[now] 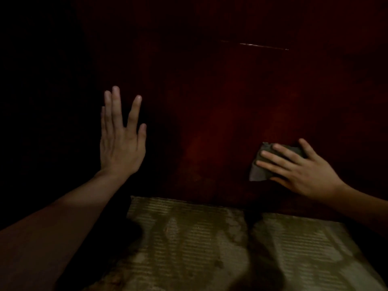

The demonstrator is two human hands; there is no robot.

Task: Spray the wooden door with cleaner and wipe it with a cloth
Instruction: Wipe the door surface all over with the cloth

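Note:
The dark reddish wooden door (pixel 220 97) fills most of the dim head view. My right hand (pixel 298 169) lies flat with spread fingers on a small grey cloth (pixel 259 172), pressing it against the lower right part of the door. My left hand (pixel 121 141) is raised at the left with fingers straight and apart, palm toward the door's left edge, holding nothing. No spray bottle is in view.
A ribbed, stained floor (pixel 189 238) runs below the door's bottom edge. Dark shadows cross the floor (pixel 258 259) in the middle. The area left of the door is black and shows no detail.

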